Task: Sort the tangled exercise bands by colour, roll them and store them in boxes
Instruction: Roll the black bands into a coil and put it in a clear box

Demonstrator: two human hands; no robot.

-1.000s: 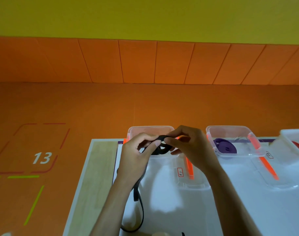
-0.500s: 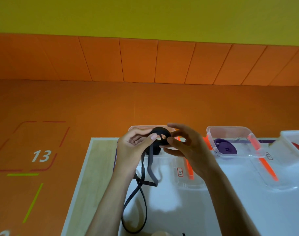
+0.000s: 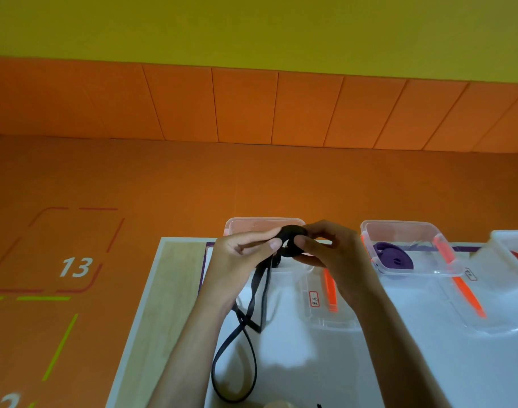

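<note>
A black exercise band [image 3: 291, 242] is partly wound into a small coil held above the table. My left hand [image 3: 240, 263] pinches the coil from the left, and my right hand [image 3: 331, 254] grips it from the right. The band's loose tail [image 3: 237, 357] hangs down between my forearms and loops onto the white table. Right behind the coil stands a clear box [image 3: 251, 225]. A second clear box [image 3: 405, 231] to the right holds a rolled purple band [image 3: 394, 257].
Two clear lids with orange clips [image 3: 329, 293] [image 3: 466, 295] lie in front of the boxes. A white box [image 3: 514, 242] with something red inside sits at the right edge. The table [image 3: 310, 363] has a wooden strip [image 3: 163, 304] on its left. Beyond lies an orange floor.
The coil has grown and been lifted slightly as both hands turned it. The hanging tail has shifted and shortened a little on the table.
</note>
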